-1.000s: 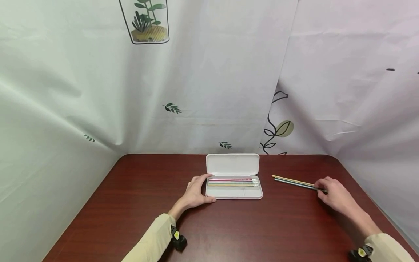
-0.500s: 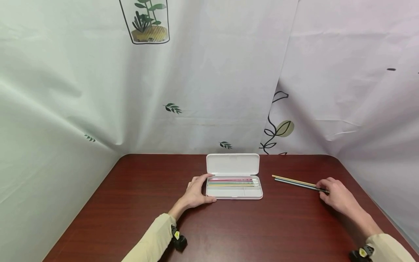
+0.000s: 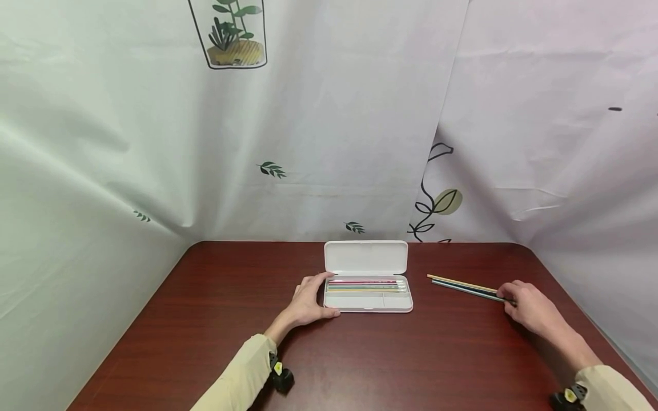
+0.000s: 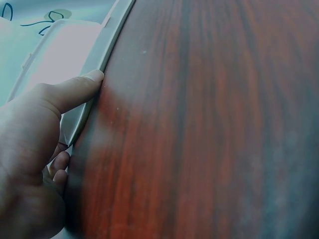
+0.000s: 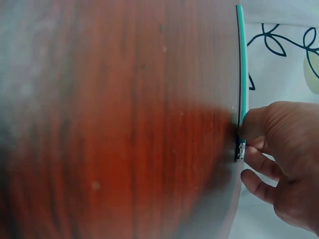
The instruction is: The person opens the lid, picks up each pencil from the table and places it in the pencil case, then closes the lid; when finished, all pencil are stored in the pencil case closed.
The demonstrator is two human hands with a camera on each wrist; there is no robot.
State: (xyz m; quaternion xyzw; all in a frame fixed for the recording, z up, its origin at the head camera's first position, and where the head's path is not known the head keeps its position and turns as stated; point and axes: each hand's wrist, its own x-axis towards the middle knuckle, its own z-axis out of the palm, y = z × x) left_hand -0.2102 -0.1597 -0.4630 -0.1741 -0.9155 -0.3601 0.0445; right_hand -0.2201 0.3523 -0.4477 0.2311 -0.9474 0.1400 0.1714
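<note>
A white pencil case [image 3: 368,306] lies opened flat with its lid raised behind it, several pencils lined up inside. My left hand [image 3: 307,302] spans the case's left end, thumb at the front edge and fingers at the back; its thumb [image 4: 79,92] presses the rim in the left wrist view. To the right, a green pencil [image 3: 462,288] and a yellow pencil [image 3: 457,282] lie side by side on the table. My right hand [image 3: 529,305] pinches the green pencil near its right end, where a metal ferrule [image 5: 241,150] shows below the thumb. The yellow pencil's right end is hidden by the fingers.
A dark red-brown wooden table [image 3: 390,359] spreads under both hands. White cloth [image 3: 334,114] with printed plants hangs behind it and along both sides. Each wrist wears a small black camera, the left one [image 3: 281,379] just above the tabletop.
My right hand has shifted slightly to the right along the pencils, which have barely moved. My left hand and the pencil case stay where they were.
</note>
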